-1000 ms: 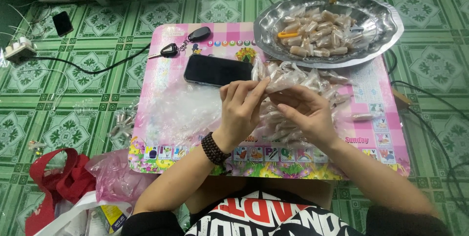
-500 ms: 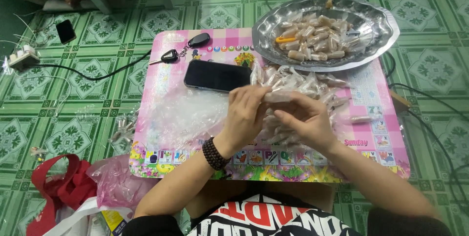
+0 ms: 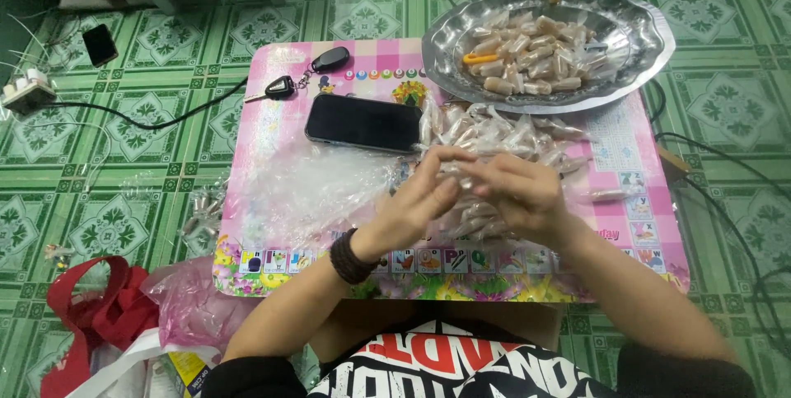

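Black phone [image 3: 363, 124] — behind wrapped sweets [image 3: 494, 138]

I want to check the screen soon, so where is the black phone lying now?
In the head view the black phone lies flat on the pink table, left of centre, just below the car keys and beside the pile of wrapped candies.

A home floor: green patterned tiles [image 3: 725, 60], a low pink children's table [image 3: 272, 118], a power strip [image 3: 26, 91].
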